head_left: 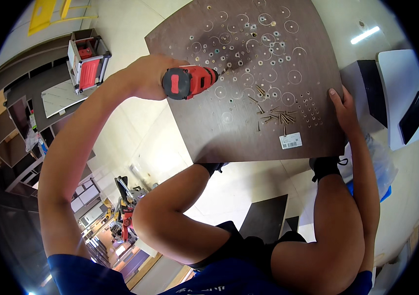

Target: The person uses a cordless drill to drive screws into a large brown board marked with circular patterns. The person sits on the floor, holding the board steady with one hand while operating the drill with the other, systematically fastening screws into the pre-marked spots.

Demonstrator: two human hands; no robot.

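Observation:
A dark brown wooden board (204, 132) lies in front of me, its surface covered with drilled holes and pale circles. My left hand (153, 74) is wrapped round a red and black cordless drill (190, 82) over the board's left part. The drill's nose points right, towards the holes; whether the bit touches the wood I cannot tell. My right hand (345, 105) grips the board's right edge, thumb on top and the other fingers mostly hidden. Several brass-coloured screws (280, 117) lie loose on the board, close to a white label (290, 141) near its front edge.
A phone (412, 117) rests on a white surface (391, 93) at the right. At the far left a red and grey case (89, 64) stands by dark shelving (27, 86). Tools (127, 211) lie beyond my left knee. Another dark panel (263, 216) is between my legs.

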